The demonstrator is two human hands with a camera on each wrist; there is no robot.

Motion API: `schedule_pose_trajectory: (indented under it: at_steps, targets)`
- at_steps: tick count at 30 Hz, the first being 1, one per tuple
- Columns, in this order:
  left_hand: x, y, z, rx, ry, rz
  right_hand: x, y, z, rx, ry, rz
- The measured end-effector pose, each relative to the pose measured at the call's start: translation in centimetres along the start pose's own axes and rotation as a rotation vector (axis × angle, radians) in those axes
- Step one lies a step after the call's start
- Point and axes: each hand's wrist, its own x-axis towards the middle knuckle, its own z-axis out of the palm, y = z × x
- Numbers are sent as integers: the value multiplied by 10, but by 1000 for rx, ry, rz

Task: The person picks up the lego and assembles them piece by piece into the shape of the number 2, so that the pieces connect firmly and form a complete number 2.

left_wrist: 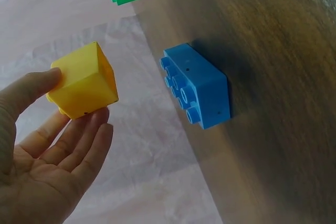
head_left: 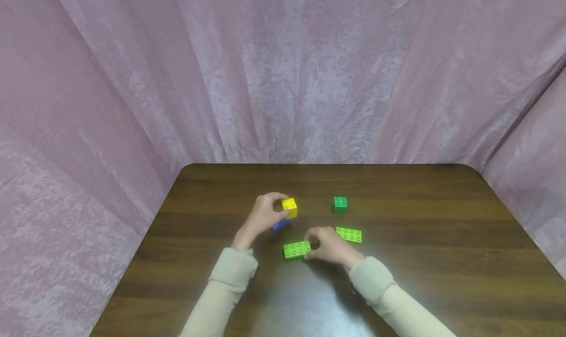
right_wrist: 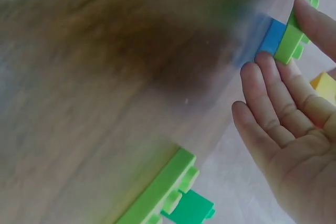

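Note:
My left hand (head_left: 264,212) pinches a yellow building block (head_left: 289,207) between thumb and fingers. In the left wrist view that yellow block (left_wrist: 84,80) hangs apart from the blue block (left_wrist: 197,85), which rests on the table. From the head view the blue block (head_left: 280,225) is partly hidden beneath the left hand. With thumb and fingertips, my right hand (head_left: 329,246) pinches one end of a flat light-green block (head_left: 297,249), studs up. The right wrist view shows this light-green block (right_wrist: 292,32) between thumb and fingers, the blue block (right_wrist: 272,36) beyond it.
A dark green block (head_left: 340,205) stands toward the back, right of the yellow one. Another flat light-green block (head_left: 350,234) lies just beyond the right hand, partly covered by it. All are on a brown wooden table (head_left: 424,278), with pink curtains (head_left: 309,71) behind its far edge.

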Motion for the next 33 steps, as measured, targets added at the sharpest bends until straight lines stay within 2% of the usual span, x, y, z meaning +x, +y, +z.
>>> schedule_pose_trajectory:
  at_steps: [7, 10, 16, 20, 23, 28, 31, 33]
  targets:
    - [-4, -1, -3, -8, 19, 1, -14, 0, -9, 3, 74, 50]
    - [-6, 0, -5, -20, 26, 21, -26, 3, -15, 3, 103, 92]
    - [-16, 2, -15, -54, 32, 5, -54, 8, -27, -10, 138, 175]
    - [-24, 3, -23, -61, 43, 7, -67, 9, -33, -4, 139, 153]
    - [-31, 6, -25, -55, 22, 24, -73, 10, -32, 9, 121, 115]
    - [-42, 11, -22, -53, -29, 51, -80, 10, -27, 19, 112, 67]
    - [-48, 15, -18, -71, -35, 55, -81, 10, -25, 23, 121, 58]
    - [-52, 18, -15, -87, -65, 45, -82, 9, -25, 25, 120, 46]
